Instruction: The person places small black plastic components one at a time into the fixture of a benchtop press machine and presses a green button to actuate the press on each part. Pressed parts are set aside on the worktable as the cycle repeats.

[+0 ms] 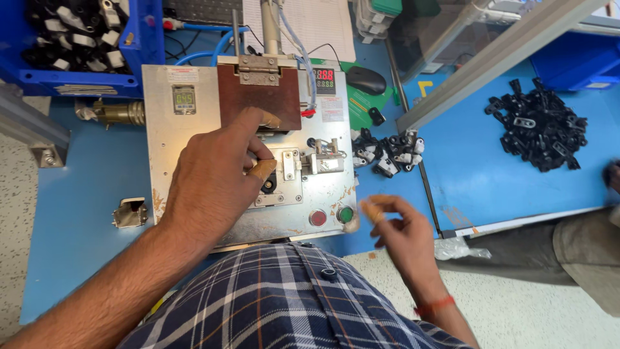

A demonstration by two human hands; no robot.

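Presently pressing a small black plastic part (268, 185) into the fixture nest (279, 187) on the metal jig plate (161, 129), left hand (213, 178) with thumb and forefinger closed around it. Right hand (397, 226) hovering just beside the green button (345, 214), fingers loosely curled, empty. Probably light, stiff, fiddly: best pinched by its edges.

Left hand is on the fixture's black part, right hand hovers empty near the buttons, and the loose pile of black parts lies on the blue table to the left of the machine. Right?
Not quite. The head view shows the pile of black parts on the blue table to the right of the machine, not the left. The rest holds: left hand on the fixture's black part, right hand empty near the buttons.
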